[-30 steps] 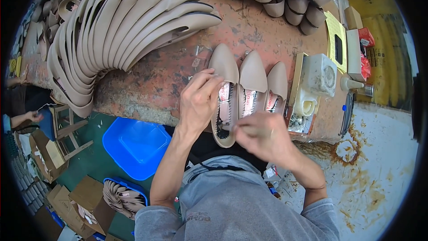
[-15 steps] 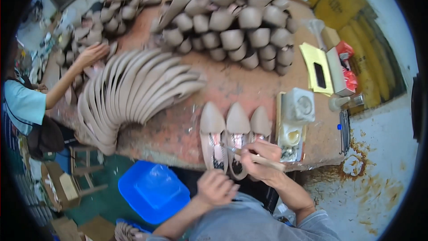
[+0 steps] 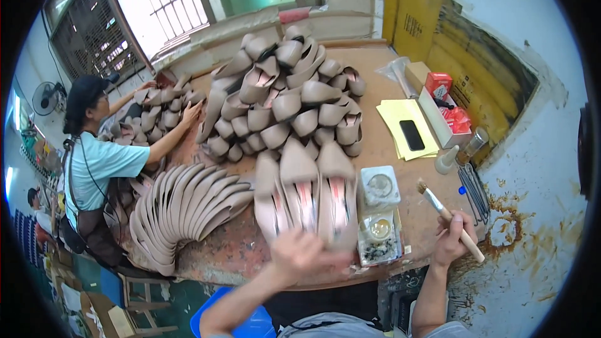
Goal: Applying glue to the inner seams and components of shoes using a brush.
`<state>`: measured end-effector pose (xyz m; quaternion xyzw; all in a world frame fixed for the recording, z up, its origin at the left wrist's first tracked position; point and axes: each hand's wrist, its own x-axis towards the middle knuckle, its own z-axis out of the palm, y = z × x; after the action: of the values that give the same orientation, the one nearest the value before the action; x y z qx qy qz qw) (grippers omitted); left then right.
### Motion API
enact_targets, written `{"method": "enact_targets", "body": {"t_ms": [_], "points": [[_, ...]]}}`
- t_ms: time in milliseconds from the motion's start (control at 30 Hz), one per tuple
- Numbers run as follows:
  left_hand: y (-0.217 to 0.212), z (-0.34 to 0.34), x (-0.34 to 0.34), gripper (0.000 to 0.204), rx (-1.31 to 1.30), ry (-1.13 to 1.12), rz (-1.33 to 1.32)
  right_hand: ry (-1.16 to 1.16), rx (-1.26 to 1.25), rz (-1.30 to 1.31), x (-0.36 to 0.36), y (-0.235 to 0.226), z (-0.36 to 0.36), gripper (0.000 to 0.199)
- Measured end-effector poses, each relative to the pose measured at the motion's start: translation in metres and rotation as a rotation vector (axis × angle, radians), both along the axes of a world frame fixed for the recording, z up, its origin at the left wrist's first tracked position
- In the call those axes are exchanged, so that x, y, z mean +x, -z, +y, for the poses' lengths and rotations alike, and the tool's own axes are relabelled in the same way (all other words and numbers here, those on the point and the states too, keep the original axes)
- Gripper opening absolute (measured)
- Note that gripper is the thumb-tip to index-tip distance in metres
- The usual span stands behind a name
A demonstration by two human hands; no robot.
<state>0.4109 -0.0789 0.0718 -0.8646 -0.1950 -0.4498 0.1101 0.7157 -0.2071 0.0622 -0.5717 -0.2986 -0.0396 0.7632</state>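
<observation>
Since the earlier frame my view has tilted up toward the window, and my right hand [image 3: 452,238] has lifted off the shoes, its fingers clenched around a small glue brush [image 3: 449,217] held bristles-up, clear of the counter [image 3: 400,87]. My left hand [image 3: 299,253], blurred, rests at the heel ends of three beige pointed shoes [image 3: 300,197] lying side by side near the counter's front edge; whether its fingers grasp one I cannot tell. Their pinkish insides are exposed. Judged from the layout, little is done: a fanned row of beige soles [image 3: 188,206] to the left and a large heap of shoe uppers [image 3: 288,94] behind remain untouched. Just right of the three shoes stand two square glue tubs [image 3: 379,213]. Farther right: a yellow paper pad [image 3: 404,125] carrying a black phone [image 3: 412,135], a long white carton [image 3: 435,116] with red boxes [image 3: 446,97] in it. A co-worker in a pale blue shirt [image 3: 100,163] handles shoes at the counter's left end.
</observation>
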Motion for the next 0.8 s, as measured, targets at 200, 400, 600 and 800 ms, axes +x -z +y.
{"method": "enact_targets", "body": {"t_ms": [200, 400, 600, 800], "points": [[-0.108, 0.27, 0.093, 0.057, 0.187, -0.143, 0.228, -0.091, -0.076, -0.093, 0.007, -0.003, -0.023, 0.024], [-0.083, 0.35, 0.095, 0.066, -0.071, -0.688, 0.325, -0.158, -0.141, -0.18, 0.004, 0.011, -0.017, 0.026], [0.013, 0.136, 0.048, 0.037, -0.031, -0.052, -0.038, 0.018, -0.228, -0.108, 0.033, 0.034, -0.04, 0.029], [0.08, 0.071, -0.17, 0.054, -0.247, -1.152, 0.104, -0.132, -0.307, -0.12, 0.014, 0.042, -0.016, 0.029]]}}
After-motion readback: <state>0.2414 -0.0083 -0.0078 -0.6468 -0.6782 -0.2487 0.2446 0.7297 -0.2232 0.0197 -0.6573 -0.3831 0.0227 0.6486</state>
